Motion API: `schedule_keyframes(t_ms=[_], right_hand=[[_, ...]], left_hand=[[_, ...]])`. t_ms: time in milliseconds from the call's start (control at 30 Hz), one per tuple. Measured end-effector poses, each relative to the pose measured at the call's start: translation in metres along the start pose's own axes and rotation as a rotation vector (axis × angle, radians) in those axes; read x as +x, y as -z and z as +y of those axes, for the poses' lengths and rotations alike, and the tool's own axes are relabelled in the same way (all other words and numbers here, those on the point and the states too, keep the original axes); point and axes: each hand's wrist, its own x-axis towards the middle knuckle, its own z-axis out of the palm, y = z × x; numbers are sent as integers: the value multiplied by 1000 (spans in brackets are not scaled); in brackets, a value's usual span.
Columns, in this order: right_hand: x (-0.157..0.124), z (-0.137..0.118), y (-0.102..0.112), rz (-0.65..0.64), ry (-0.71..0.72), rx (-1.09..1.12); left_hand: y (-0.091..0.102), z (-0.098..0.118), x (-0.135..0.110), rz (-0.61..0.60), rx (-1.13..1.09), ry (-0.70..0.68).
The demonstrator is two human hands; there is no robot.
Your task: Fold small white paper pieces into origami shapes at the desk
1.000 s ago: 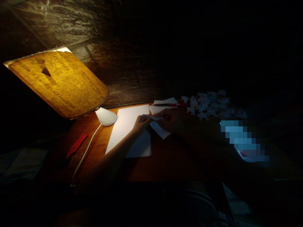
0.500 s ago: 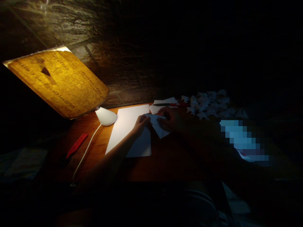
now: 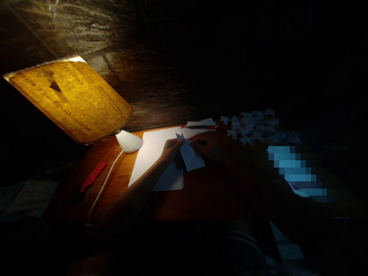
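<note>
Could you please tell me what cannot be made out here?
Head view, for all:
Right hand: exact grip on the small paper, lost in shadow.
White sheets: part hidden behind the left hand and forearm.
Bright bluish object: surface masked by pixel blocks.
Crumpled-looking paper shapes: exact number, lost in overlap and darkness.

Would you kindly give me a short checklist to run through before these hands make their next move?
1. Left hand holding the paper piece: ok, its fingers are at the upper left edge.
2. Right hand gripping it too: cannot tell; the fingers meet the upper right side, but in shadow.
3. Lighting: not ok, I'd say; the lamp is lit, yet the paper piece looks dim.
4. Red object apart from the hands: ok, it lies left of the lamp's cord.
5. White sheets lying flat: ok.
6. Crease sharpness: cannot tell, too dark and small.
</note>
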Motion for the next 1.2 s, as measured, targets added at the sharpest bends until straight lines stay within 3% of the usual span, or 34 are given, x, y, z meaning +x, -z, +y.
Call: schedule_keyframes(t_ms=[233, 500, 800, 1033, 1200], right_hand=[[-1, 0, 1, -101, 3, -46], [-2, 0, 0, -135, -7, -33], [-4, 0, 1, -178, -7, -60], [-3, 0, 0, -178, 10, -19], [-2, -2, -1, -179, -1, -39]], left_hand=[[-2, 3, -2, 41, 11, -51], [-3, 10, -7, -77, 28, -9], [0, 6, -4, -67, 87, -18], [-3, 15, -6, -181, 178, -101], [-6, 13, -7, -81, 90, -75]])
